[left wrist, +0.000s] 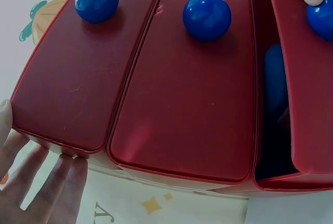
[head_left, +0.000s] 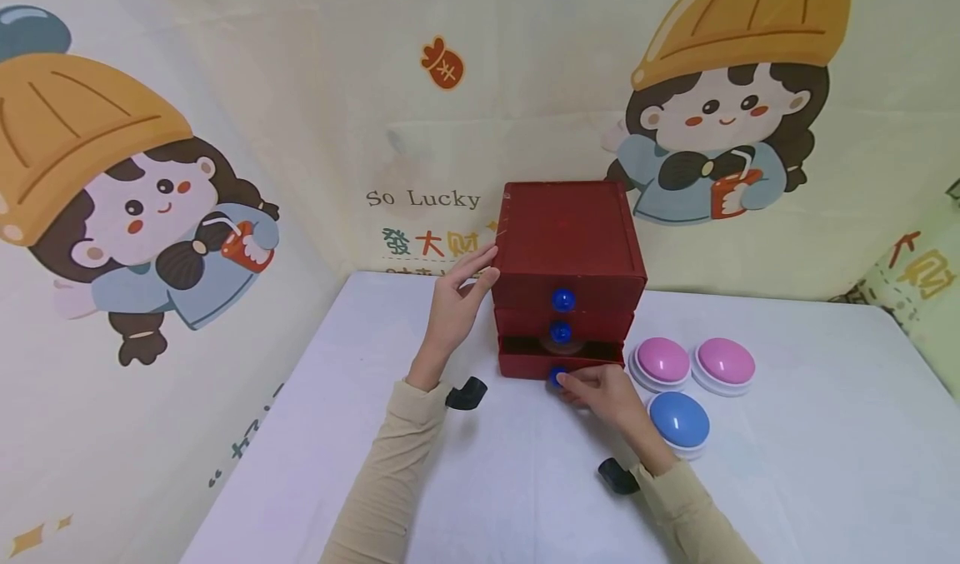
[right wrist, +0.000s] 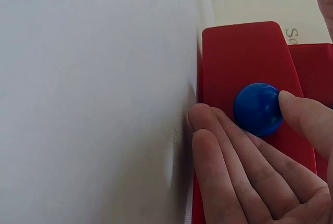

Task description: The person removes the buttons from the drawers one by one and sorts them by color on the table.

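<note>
A red cabinet (head_left: 570,231) of three stacked drawers stands on the table, each drawer with a round blue knob. Its bottom drawer (head_left: 525,367) is pulled partway out. My right hand (head_left: 606,393) pinches the bottom knob (right wrist: 256,108) between thumb and fingers. Against the cabinet's left side, near the top, rests my left hand (head_left: 454,304), its fingers fairly straight and spread. Through the gap above the bottom drawer's front, the left wrist view shows part of a blue object (left wrist: 276,78) inside; the rest of it is hidden. The upper and middle drawers are closed.
Two pink push buttons, a left one (head_left: 663,360) and a right one (head_left: 724,361), sit right of the cabinet. A blue push button (head_left: 679,420) lies nearer, beside my right wrist. A printed cloth wall (head_left: 337,131) rises behind the white table (head_left: 825,464).
</note>
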The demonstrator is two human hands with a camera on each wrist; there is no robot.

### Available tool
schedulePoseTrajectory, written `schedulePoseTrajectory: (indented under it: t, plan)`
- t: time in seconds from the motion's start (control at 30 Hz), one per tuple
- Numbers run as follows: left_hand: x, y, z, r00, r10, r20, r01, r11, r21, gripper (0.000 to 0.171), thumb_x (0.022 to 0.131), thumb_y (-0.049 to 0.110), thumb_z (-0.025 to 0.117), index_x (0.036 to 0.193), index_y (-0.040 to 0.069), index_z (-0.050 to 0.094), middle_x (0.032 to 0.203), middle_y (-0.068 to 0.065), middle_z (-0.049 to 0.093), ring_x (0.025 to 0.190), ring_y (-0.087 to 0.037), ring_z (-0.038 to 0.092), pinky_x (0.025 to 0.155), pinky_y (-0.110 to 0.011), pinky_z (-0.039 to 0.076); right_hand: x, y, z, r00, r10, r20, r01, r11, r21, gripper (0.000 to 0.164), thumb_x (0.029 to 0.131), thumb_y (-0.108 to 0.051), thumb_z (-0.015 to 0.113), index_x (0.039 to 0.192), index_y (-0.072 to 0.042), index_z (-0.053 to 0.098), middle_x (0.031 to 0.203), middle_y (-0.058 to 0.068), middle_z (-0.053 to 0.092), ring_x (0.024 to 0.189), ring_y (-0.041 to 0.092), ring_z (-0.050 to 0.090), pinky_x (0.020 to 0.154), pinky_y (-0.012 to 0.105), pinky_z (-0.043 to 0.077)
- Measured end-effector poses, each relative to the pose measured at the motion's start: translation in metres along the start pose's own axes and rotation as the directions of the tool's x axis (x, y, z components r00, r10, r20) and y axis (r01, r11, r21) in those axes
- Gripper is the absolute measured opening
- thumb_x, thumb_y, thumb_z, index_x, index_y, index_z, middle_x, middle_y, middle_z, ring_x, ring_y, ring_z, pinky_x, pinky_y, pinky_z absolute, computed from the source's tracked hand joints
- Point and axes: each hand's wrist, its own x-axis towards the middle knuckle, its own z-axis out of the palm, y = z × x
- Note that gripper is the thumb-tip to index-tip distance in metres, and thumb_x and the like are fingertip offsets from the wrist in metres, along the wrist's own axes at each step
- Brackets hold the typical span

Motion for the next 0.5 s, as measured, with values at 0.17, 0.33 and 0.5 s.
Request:
schedulePoseTrajectory:
  t: [0.17,0.33,0.5]
  plan:
    - [0.005,-0.022,0.002,1.000,0.003,-0.008,-0.003,1.000,-0.008,0.040,0.098,0.010,0.062,0.137,0.005,0.059,0.147,-0.010,0.053,0.138,-0.020,0.047,0.094,-0.030,0.054,-0.007,-0.003,0.001,1.000,0.010,0.006,-0.010,1.000,0.002,0.036,0.094,-0.031,0.069,0.105,0.003,0.075,0.089,0.014,0.076,0.079,0.024,0.074,0.071,0.030,0.060]
    - [0.006,-0.032,0.001,1.000,0.017,-0.012,-0.017,1.000,-0.019,0.041,0.097,0.020,0.064,0.137,0.012,0.061,0.145,-0.001,0.055,0.135,-0.011,0.048,0.094,-0.030,0.055,-0.014,-0.003,0.002,1.000,0.030,0.004,-0.030,0.999,-0.027,0.036,0.093,-0.032,0.070,0.103,0.002,0.076,0.087,0.012,0.077,0.077,0.021,0.074,0.068,0.028,0.059]
    - [0.005,-0.033,-0.001,1.000,0.022,-0.011,-0.022,1.000,-0.012,0.041,0.097,0.025,0.065,0.137,0.015,0.061,0.144,0.003,0.056,0.135,-0.010,0.049,0.095,-0.032,0.055,-0.021,-0.002,0.006,1.000,0.030,0.008,-0.030,0.998,-0.060,0.035,0.092,-0.032,0.071,0.103,0.001,0.076,0.085,0.010,0.077,0.074,0.019,0.074,0.066,0.025,0.058]
